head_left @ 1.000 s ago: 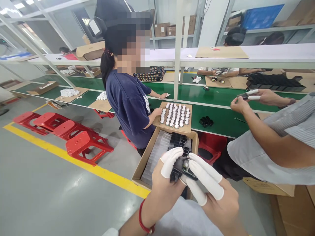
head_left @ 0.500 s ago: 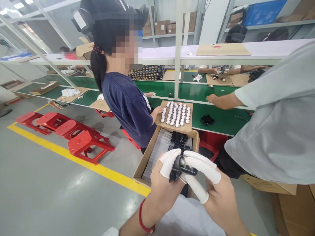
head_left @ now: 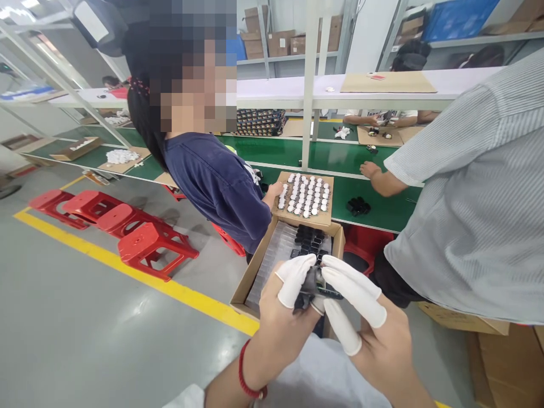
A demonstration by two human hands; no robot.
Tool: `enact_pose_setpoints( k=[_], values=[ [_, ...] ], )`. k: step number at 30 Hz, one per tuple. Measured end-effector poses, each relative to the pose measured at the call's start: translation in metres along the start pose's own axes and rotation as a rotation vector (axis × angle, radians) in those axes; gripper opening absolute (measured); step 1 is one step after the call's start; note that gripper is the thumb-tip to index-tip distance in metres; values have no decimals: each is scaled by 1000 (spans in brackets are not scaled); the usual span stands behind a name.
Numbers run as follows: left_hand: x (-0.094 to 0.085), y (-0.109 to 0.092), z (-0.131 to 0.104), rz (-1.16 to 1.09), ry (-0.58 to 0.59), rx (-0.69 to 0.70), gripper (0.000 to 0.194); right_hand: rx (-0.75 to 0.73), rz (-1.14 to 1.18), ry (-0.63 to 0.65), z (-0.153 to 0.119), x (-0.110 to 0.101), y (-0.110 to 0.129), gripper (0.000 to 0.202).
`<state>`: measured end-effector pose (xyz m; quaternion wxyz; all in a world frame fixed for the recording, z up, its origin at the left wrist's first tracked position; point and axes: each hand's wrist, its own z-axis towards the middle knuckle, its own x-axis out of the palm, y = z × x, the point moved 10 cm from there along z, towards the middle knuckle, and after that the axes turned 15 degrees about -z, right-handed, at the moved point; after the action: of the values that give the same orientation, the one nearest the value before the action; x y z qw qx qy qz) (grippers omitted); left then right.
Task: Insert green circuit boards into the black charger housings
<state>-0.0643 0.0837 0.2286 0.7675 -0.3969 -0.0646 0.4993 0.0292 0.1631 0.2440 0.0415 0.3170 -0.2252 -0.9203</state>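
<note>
Between my two hands is a small black plastic housing (head_left: 313,280), with a green circuit board edge showing in its open side. My left hand (head_left: 283,317) grips it from the left, white finger cots on the fingers and a red bracelet at the wrist. On the other side my right hand (head_left: 374,323), also in white finger cots, pinches the housing's right end with fingertips and thumb. Fingers cover much of the part, so its exact kind cannot be made out. Directly beyond and below lies a cardboard box (head_left: 244,283) holding black parts (head_left: 309,241) on a clear plastic tray.
A cardboard sheet (head_left: 304,220) carries rows of white round pieces on the green bench (head_left: 378,215). Black parts (head_left: 358,206) lie beside it. One co-worker (head_left: 212,181) stands left, another (head_left: 476,198) right. Red stools (head_left: 153,249) stand on the floor at left.
My right fingers have shifted slightly on the housing, the thumb a little further off. The left co-worker leans closer to the camera. The right co-worker's arm has shifted slightly.
</note>
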Motion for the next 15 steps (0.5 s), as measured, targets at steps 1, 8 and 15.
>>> enact_pose_setpoints(
  k=[1, 8, 15],
  values=[
    [0, -1, 1, -5, 3, 7, 33, -9, -18, 8, 0, 0, 0, 39],
    [2, -8, 6, 28, 79, 64, 38, -20, -77, 60, 4, -3, -2, 29],
    [6, -10, 10, 111, 137, 122, 38, 31, -9, 130, 15, -1, -8, 29]
  ],
)
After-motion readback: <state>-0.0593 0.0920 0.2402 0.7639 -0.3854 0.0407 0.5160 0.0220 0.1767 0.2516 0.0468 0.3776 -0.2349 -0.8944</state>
